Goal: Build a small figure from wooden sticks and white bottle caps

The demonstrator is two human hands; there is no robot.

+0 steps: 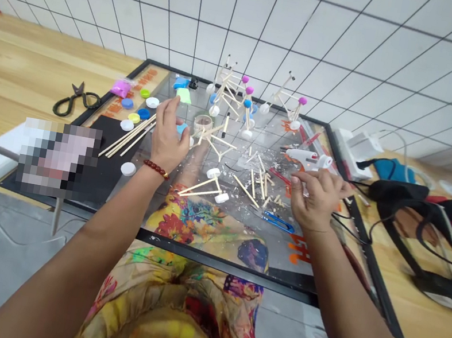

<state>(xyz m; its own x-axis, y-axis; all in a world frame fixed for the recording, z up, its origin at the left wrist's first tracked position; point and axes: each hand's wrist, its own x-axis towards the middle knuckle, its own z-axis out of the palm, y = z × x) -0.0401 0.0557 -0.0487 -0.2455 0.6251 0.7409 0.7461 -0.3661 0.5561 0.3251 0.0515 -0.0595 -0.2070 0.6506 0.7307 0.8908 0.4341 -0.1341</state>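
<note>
My left hand (169, 138) hovers over the glass board with fingers stretched upward, beside a light blue cap (181, 129) it partly hides. Just right of it stands a small wooden-stick frame (214, 139) by a roll of tape (203, 125). My right hand (318, 196) is on the right, fingers apart, just below a white hot glue gun (308, 160); nothing shows in its grasp. Between the hands lie two sticks joined to white caps (200, 188), cut stick pieces (259, 182) and blue thread snips (278, 221).
Several stick models (238, 98) with coloured balls stand at the back near the tiled wall. Long sticks (129, 137), loose caps (152, 102) and black scissors (75, 99) lie left. A power strip (354, 148) and a black strap (400, 223) are on the right.
</note>
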